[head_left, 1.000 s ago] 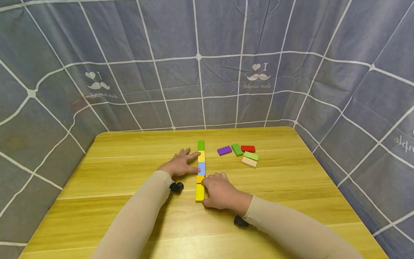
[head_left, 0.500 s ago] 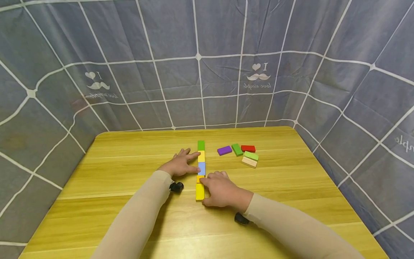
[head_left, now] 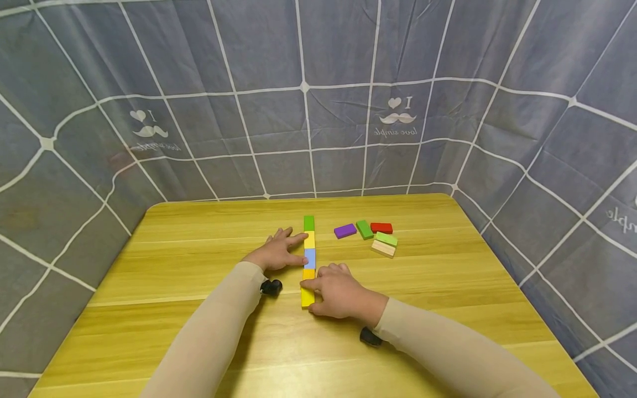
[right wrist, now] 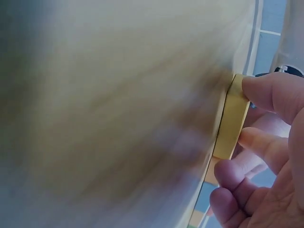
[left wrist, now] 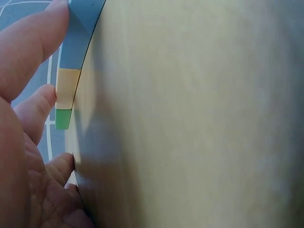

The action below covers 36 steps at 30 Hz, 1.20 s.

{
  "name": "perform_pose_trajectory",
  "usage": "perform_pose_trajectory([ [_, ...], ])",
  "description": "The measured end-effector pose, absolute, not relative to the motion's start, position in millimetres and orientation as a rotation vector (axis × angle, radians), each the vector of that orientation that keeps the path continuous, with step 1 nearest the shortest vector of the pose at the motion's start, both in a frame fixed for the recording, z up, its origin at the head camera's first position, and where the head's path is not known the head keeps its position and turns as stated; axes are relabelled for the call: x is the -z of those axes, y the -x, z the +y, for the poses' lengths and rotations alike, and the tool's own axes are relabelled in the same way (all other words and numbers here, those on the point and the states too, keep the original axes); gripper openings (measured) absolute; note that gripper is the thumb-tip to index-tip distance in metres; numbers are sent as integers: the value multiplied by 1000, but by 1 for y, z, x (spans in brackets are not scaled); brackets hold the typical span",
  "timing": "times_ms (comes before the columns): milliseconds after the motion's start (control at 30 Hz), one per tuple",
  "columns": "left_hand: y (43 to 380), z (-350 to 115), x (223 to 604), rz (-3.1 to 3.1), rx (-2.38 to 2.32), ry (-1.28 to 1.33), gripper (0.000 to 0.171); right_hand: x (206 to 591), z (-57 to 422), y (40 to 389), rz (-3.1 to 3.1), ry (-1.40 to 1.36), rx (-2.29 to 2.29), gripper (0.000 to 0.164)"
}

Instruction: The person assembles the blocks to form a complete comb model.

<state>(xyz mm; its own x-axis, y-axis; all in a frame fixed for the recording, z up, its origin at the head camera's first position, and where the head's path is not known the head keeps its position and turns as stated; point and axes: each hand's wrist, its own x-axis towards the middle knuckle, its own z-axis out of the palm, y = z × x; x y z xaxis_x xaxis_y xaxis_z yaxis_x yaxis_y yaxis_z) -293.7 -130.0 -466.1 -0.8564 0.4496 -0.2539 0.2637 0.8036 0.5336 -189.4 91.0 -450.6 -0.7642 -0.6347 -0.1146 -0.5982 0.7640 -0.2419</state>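
Note:
A straight row of flat wooden blocks runs away from me along the table. From far to near are a green block (head_left: 309, 223), a pale yellow block (head_left: 311, 240), a blue block (head_left: 310, 258), an orange block (head_left: 309, 273) and a bright yellow block (head_left: 308, 298). My left hand (head_left: 275, 255) lies left of the row, thumb on the blue block, forefinger on the pale yellow one. From the right, my right hand (head_left: 342, 293) holds the bright yellow block, forefinger across its far part and thumb at its near end. The right wrist view shows its other fingers bent beside the row.
Right of the row lie loose blocks: purple (head_left: 345, 231), green (head_left: 364, 229), red (head_left: 381, 228), light green (head_left: 386, 239) and plain wood (head_left: 384, 249). A grey curtain (head_left: 338, 121) with white lines stands behind the wooden table (head_left: 199, 232) and along its sides.
My right forefinger has shifted from the row's right side, over the orange block, onto the far part of the bright yellow block. The left hand has stayed in place.

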Motion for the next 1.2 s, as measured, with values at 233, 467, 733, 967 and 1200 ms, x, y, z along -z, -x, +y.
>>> perform_pose_trajectory([
  [233,293,-131,465,2615,-713,-529,83,449,93,190,2772,962,281,58],
  [467,292,-131,464,2615,-713,-517,82,450,93,191,2766,934,289,64],
  [733,293,-131,466,2611,-711,-525,83,450,94,193,2763,921,277,65],
  [967,296,-131,468,2614,-702,-521,83,451,94,194,2759,929,280,65],
  [1200,294,-131,467,2615,-707,-536,83,449,102,199,2759,924,397,65],
])
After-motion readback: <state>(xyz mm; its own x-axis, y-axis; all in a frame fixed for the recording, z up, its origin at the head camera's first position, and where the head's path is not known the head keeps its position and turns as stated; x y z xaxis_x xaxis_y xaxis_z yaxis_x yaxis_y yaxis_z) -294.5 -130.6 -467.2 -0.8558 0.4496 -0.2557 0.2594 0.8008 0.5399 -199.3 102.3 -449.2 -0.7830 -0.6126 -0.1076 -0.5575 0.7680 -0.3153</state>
